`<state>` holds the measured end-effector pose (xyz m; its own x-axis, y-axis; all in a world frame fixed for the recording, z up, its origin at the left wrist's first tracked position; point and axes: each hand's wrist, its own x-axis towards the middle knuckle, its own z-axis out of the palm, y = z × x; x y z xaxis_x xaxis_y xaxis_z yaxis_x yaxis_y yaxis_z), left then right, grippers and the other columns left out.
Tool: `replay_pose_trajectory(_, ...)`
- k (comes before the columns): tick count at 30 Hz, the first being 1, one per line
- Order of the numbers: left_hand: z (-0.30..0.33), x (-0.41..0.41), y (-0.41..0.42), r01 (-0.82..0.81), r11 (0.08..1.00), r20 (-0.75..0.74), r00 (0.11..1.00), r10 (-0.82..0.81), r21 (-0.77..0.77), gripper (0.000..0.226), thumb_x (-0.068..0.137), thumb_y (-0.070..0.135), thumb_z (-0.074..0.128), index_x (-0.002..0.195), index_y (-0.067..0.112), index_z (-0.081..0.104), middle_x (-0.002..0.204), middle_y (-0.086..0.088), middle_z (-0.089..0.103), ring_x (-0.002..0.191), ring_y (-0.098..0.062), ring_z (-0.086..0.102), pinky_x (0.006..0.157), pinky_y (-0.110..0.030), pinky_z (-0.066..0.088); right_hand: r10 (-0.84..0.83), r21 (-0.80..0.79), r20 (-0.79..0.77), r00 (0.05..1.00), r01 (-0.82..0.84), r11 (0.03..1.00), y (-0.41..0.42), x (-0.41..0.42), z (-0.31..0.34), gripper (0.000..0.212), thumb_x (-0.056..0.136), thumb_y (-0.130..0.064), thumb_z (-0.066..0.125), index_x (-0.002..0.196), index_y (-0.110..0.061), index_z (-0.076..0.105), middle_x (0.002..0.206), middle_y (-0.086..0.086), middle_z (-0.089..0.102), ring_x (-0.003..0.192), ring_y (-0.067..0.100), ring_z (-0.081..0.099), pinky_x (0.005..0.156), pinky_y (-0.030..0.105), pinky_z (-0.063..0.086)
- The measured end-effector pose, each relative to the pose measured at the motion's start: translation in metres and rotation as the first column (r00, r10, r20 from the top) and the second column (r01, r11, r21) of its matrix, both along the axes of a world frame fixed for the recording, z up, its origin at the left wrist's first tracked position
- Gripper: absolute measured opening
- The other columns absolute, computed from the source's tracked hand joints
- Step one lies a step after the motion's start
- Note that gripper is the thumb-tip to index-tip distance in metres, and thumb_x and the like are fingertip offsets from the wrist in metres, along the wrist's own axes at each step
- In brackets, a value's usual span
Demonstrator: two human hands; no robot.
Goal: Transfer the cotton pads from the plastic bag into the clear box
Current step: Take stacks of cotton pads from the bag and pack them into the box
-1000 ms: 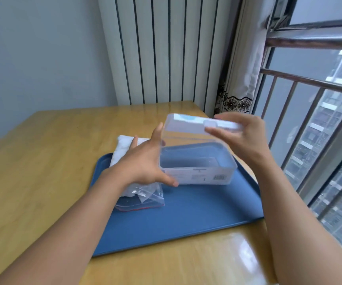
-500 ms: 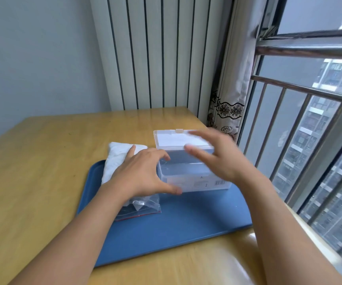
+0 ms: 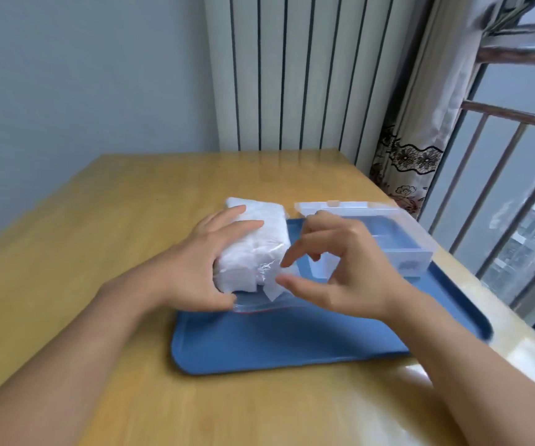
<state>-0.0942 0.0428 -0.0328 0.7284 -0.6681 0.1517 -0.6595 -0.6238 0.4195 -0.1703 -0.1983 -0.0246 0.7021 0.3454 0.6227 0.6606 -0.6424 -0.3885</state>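
Head view shows your two forearms reaching in from the near edge of the table (image 3: 105, 220), over the near edge of the tray (image 3: 276, 342) that lies toward the table's right side. Your left hand (image 3: 195, 268) rests on the left side of the bag (image 3: 253, 252); its fingers are spread and laid over the top of the bag, and its thumb reaches along the near end, by the red-striped seal lying flat on the tray. Your right hand (image 3: 343, 268) is just beside it, at the bag's near right corner. Its thumb and forefinger are held apart but bent toward each other at the crumpled plastic of the mouth, where a white corner sticks out; you cannot tell from this view whether they have hold of it, as the fingertips are blurred. The other fingers of that hand are loosely curled.

The bag sits at the tray's left far part, its far end overhanging the tray's far edge onto the table. It is packed full of pads (image 3: 259, 220), a white block seen through the plastic.

Past your right hand, the box (image 3: 414, 252) stands on the tray's far right part, just beside the bag. Its lid (image 3: 340, 206) is swung back at the far edge, and the inside shows the blue of the tray through its floor. Beyond the table stand a radiator (image 3: 292, 75), a curtain (image 3: 420, 123) and a barred window (image 3: 517, 156).
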Motion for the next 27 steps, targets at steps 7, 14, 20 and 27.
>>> replay_pose_trajectory(7,-0.002,-0.002,-0.012,-0.109,0.966,0.142,0.979,0.145,-0.233,0.064,0.073,0.018,0.079,0.133,0.025,0.060,0.128,0.020,0.051,0.119,-0.001,0.049,0.098,-0.002,0.031,-0.141,-0.364,0.265,0.954,0.235,0.901,0.018,0.010,-0.020,0.012,0.070,-0.019,0.086,0.078,-0.025,0.079,0.069,-0.003,0.045,0.071,0.018,0.037,0.060,0.031,0.033)
replay_pose_trajectory(14,0.001,-0.001,-0.009,-0.155,0.937,0.011,0.986,0.166,-0.313,0.051,0.071,0.045,0.067,0.118,0.028,0.068,0.119,0.019,0.063,0.111,-0.009,0.060,0.097,-0.038,0.053,-0.263,-0.339,0.269,0.926,0.347,0.875,0.013,0.009,-0.012,0.042,0.066,-0.028,0.089,0.106,-0.025,0.076,0.081,-0.003,0.050,0.074,0.023,0.046,0.065,0.035,0.046)
replay_pose_trajectory(20,0.004,-0.001,-0.010,-0.158,0.908,0.007,0.985,0.175,-0.387,0.045,0.074,0.038,0.064,0.116,0.024,0.071,0.116,0.015,0.067,0.104,-0.016,0.064,0.091,-0.040,0.056,-0.303,-0.300,0.192,0.933,0.350,0.888,0.013,0.008,-0.009,0.046,0.077,-0.031,0.073,0.123,-0.029,0.067,0.087,-0.006,0.051,0.082,0.023,0.051,0.069,0.038,0.051)
replay_pose_trajectory(27,0.003,-0.004,-0.010,-0.121,0.901,-0.050,0.993,0.110,-0.417,0.046,0.070,0.027,0.066,0.115,0.022,0.073,0.115,0.016,0.068,0.109,-0.002,0.063,0.090,-0.026,0.056,-0.237,-0.144,0.219,0.946,0.271,0.952,0.027,0.007,-0.014,0.035,0.079,-0.043,0.079,0.108,-0.023,0.077,0.085,-0.005,0.048,0.077,0.021,0.044,0.069,0.028,0.042)
